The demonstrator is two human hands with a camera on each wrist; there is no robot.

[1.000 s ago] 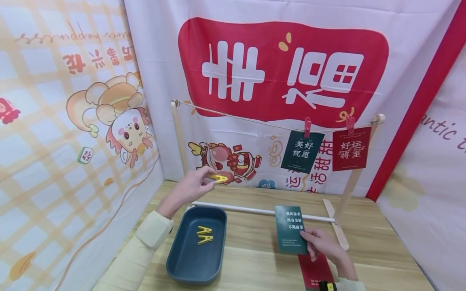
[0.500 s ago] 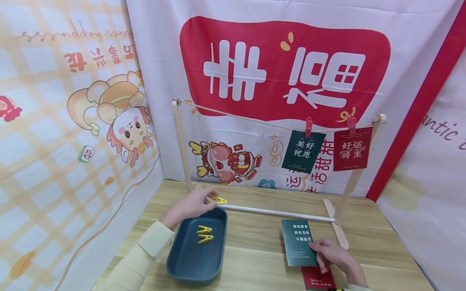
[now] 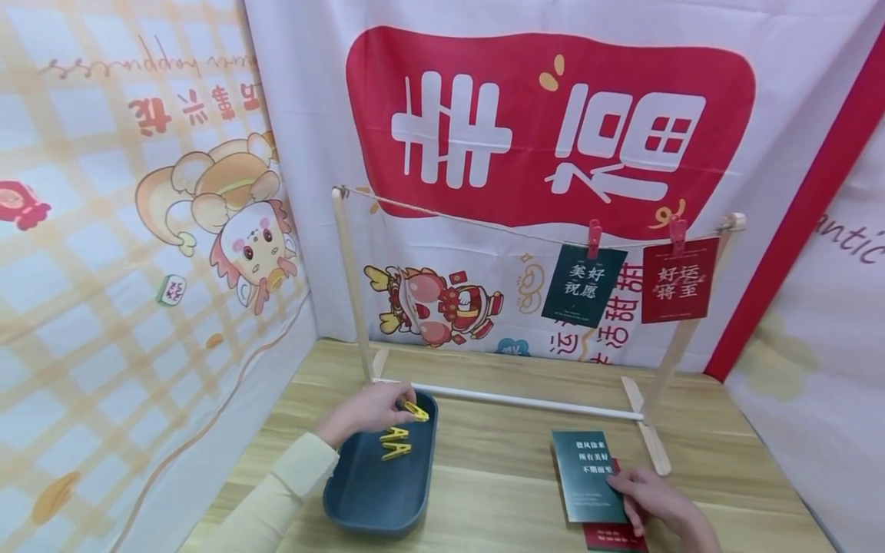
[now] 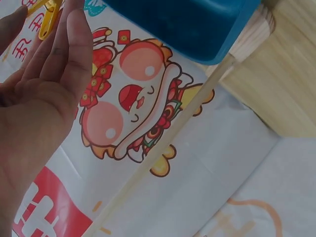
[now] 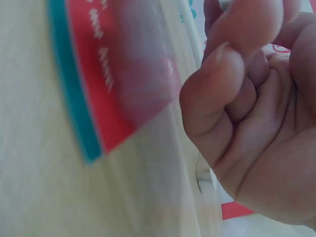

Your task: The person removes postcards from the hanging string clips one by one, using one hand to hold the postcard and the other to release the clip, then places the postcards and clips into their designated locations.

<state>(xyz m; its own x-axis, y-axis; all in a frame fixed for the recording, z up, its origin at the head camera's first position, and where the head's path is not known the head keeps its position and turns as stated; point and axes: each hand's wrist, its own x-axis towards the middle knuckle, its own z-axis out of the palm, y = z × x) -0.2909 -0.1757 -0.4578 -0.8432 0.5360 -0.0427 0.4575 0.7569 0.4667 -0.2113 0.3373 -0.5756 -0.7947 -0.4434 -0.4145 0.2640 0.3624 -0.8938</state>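
My left hand [image 3: 369,408] pinches a yellow clothespin [image 3: 417,412] over the far end of the dark blue tray [image 3: 373,522]. In the left wrist view, that clothespin [image 4: 48,22] sits between thumb and fingers at the top left. Two more yellow clothespins [image 3: 396,449] lie inside the tray. At the lower right, my right hand [image 3: 657,499] holds a green card [image 3: 584,480] with white writing by its right edge. Beneath it, partly hidden, is a red card [image 3: 611,536]. The right wrist view shows the red card [image 5: 101,74] beside a teal strip, partly blurred.
A wooden frame with a left post [image 3: 353,284] and a white bottom bar [image 3: 525,403] stands at the back. Its string [image 3: 470,221] bears a green card [image 3: 584,288] and a red card [image 3: 681,280], each under a pink clothespin [image 3: 594,238]. Printed cloth hangs behind.
My left hand has come down with the yellow clothespin from above the bottom bar to over the tray. My right hand has shifted the green card toward me and slightly right.
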